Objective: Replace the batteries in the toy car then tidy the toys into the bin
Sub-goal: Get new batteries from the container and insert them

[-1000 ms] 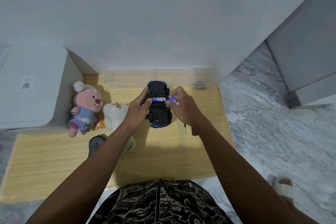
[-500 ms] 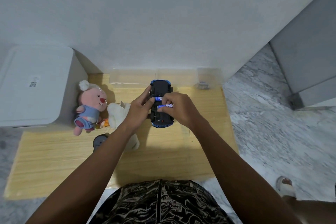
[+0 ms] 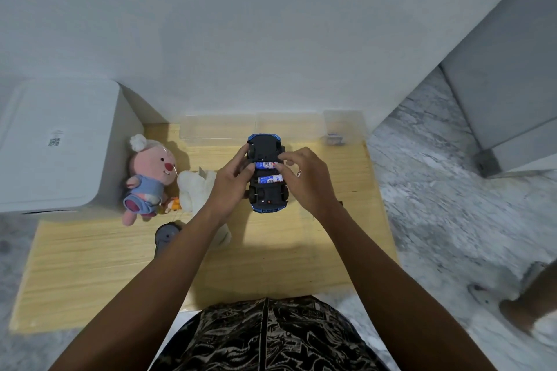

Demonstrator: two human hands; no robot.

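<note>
The blue toy car [image 3: 265, 201] is upside down above the wooden table [image 3: 90, 265], its black underside facing me. Two blue and white batteries [image 3: 269, 172] lie side by side in the open compartment. My left hand [image 3: 229, 182] grips the car's left side, thumb near the upper battery. My right hand [image 3: 304, 179] holds the right side, its fingertips pressing on the batteries' right ends. A clear plastic bin [image 3: 217, 129] stands at the table's back edge against the wall.
A pink plush doll [image 3: 149, 178] and a white plush [image 3: 194, 190] lie left of my left arm, with a small orange toy [image 3: 174, 205] between them. A grey controller [image 3: 165, 238] lies partly under my forearm. A white box [image 3: 57, 144] stands far left. Someone's sandalled foot [image 3: 518, 307] is on the marble floor.
The second battery, held in my right hand a second ago, now lies in the compartment below the first. My right fingers moved from beside the car onto the batteries' ends.
</note>
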